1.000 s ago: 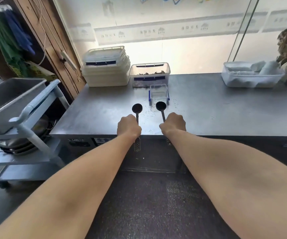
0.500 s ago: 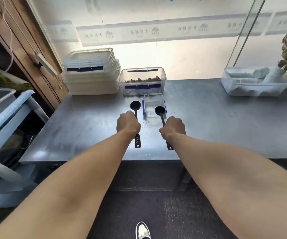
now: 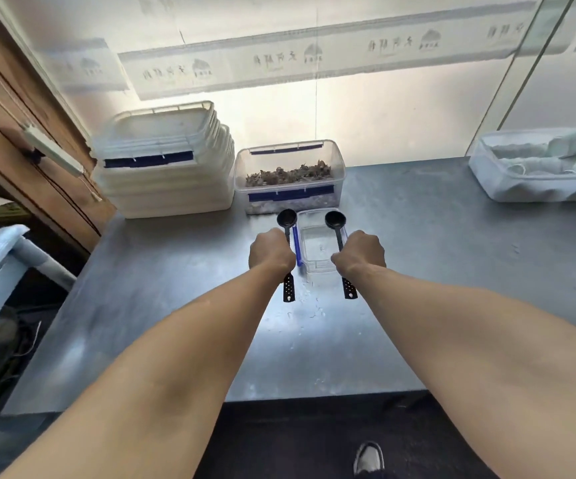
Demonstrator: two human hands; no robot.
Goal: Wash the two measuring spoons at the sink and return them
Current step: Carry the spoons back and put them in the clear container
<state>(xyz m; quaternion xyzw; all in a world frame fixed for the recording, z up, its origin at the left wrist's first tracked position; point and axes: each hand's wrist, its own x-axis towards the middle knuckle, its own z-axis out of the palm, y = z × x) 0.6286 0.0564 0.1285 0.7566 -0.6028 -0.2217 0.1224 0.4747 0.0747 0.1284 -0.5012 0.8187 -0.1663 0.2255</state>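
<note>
1. The steel bench (image 3: 418, 271) filled the middle of the view. A stack of white tubs (image 3: 165, 167) stood at ten o'clock from the hands, and a clear tub of brown scraps (image 3: 288, 176) at twelve.
2. A small clear container (image 3: 317, 245) lay on the bench directly between the two fists, likely where the spoons belong.
3. The left hand (image 3: 271, 252) was fisted tight round the left spoon (image 3: 287, 218); the right hand (image 3: 361, 252) likewise round the right spoon (image 3: 335, 219).
4. Each spoon's long axis ran from six to twelve o'clock, with the bowl toward twelve and the perforated handle end poking out at six. The right spoon's bowl appeared to hover over the container's far rim, while the left sat just outside it at nine o'clock. Neither hand was plainly nearer.
5. Compared with half a second earlier, the hands had advanced over the bench to flank the container.
</note>
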